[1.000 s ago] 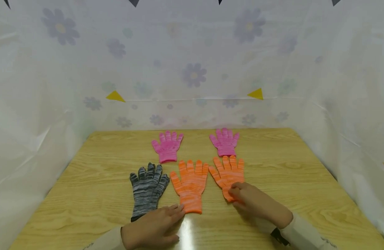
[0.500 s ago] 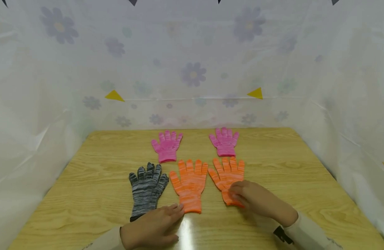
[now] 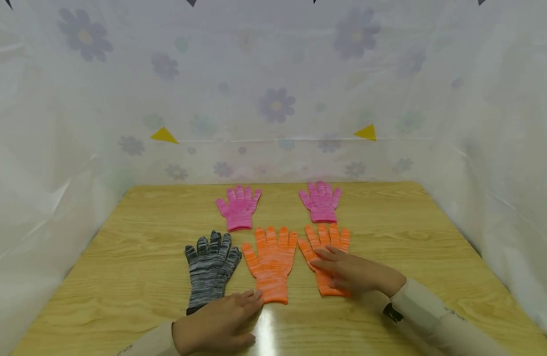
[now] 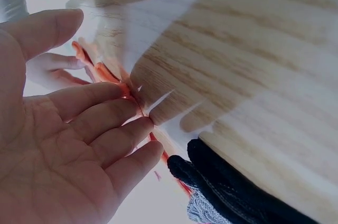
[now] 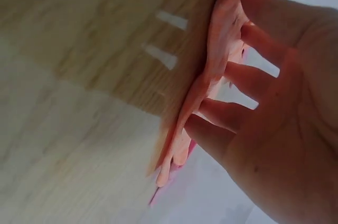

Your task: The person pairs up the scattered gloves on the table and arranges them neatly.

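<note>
In the head view, two orange knit gloves lie palm-flat side by side on the wooden table, fingers pointing away. My right hand rests spread on the right orange glove; the right wrist view shows its fingertips touching the orange fabric. My left hand lies low with straight fingers, its fingertips at the cuff of the left orange glove. A grey-and-black striped glove lies just left of that, its black cuff close below my left fingers in the left wrist view.
Two pink gloves lie near the back edge, one left and one right. The wooden table is walled at the back and sides by pale flowered sheeting bearing yellow triangles.
My right hand has gone from pinching the right orange glove's cuff to lying spread over its palm. That cuff has come down toward me and flattened. The left hand stays put.
</note>
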Demonstrator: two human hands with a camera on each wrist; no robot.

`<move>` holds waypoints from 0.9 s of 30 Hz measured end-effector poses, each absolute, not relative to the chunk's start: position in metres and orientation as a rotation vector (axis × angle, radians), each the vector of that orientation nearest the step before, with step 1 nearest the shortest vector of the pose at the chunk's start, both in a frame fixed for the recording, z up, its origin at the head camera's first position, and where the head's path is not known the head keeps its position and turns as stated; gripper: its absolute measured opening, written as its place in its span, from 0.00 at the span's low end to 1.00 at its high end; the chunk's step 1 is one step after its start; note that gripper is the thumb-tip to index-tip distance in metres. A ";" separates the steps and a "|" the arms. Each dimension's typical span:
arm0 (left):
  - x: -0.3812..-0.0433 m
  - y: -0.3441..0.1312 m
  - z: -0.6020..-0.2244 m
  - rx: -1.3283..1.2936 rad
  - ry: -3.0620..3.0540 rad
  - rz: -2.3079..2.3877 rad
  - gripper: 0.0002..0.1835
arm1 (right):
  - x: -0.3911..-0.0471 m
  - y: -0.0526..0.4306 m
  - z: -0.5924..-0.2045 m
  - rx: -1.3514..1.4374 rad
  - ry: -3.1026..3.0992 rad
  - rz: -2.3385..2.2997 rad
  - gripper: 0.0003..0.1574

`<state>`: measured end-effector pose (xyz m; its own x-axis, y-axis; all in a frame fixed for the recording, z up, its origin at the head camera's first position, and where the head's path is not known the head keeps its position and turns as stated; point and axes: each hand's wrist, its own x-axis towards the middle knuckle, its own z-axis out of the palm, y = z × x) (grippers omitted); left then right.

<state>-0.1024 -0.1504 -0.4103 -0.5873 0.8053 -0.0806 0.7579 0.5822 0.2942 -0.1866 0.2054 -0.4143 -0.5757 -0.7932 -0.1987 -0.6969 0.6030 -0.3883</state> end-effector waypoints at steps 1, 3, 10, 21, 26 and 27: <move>-0.102 -0.150 -0.410 1.310 2.613 0.333 0.34 | -0.188 0.205 -0.414 -1.191 2.458 -0.377 0.36; -0.103 -0.150 -0.411 1.318 2.625 0.321 0.34 | -0.190 0.205 -0.413 -1.195 2.417 -0.355 0.36; -0.103 -0.149 -0.411 1.308 2.622 0.318 0.35 | -0.191 0.202 -0.414 -1.167 2.359 -0.263 0.38; -0.103 -0.148 -0.409 1.295 2.596 0.314 0.34 | -0.192 0.203 -0.415 -1.084 2.423 -0.438 0.36; -0.103 -0.149 -0.409 1.296 2.584 0.317 0.34 | -0.202 0.200 -0.418 -1.142 2.553 -0.518 0.35; -0.103 -0.149 -0.409 1.297 2.582 0.316 0.35 | -0.204 0.199 -0.419 -1.151 2.566 -0.508 0.36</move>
<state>-0.1031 -0.1494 -0.4087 -0.5799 0.8071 -0.1107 0.7566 0.5840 0.2941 -0.2040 0.1985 -0.4188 -0.6421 -0.7585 -0.1111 -0.6589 0.6202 -0.4258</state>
